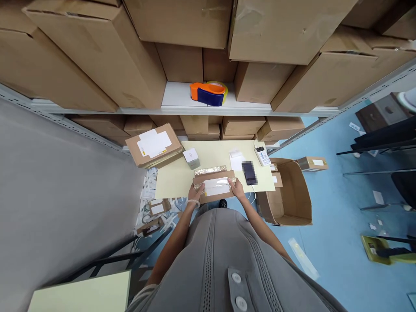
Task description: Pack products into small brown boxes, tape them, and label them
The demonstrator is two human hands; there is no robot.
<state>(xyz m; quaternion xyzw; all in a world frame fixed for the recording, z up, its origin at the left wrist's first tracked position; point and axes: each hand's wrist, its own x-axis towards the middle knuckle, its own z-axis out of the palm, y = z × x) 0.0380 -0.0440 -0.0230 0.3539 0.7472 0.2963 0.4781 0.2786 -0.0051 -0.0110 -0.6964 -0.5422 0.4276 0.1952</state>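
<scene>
A flat brown cardboard box (208, 199) with a white label (217, 186) under clear tape is held level at the front edge of the cream table (172, 177). My left hand (196, 193) grips its left end, with a pale band at the wrist. My right hand (237, 189) grips its right end, thumb on top. Just behind the box lies a narrow piece wrapped in shiny tape (210, 170); whether it is joined to the box I cannot tell. A small grey-white box (191, 158) stands behind my left hand. A dark phone (249, 173) lies right of my right hand.
A stack of labelled cardboard (154, 145) sits at the table's left end. White paper (236, 160) and a white handheld device (262, 156) lie at right. A large open carton (294, 195) stands beside the table. An orange and blue tape dispenser (208, 93) rests on the shelf among cartons.
</scene>
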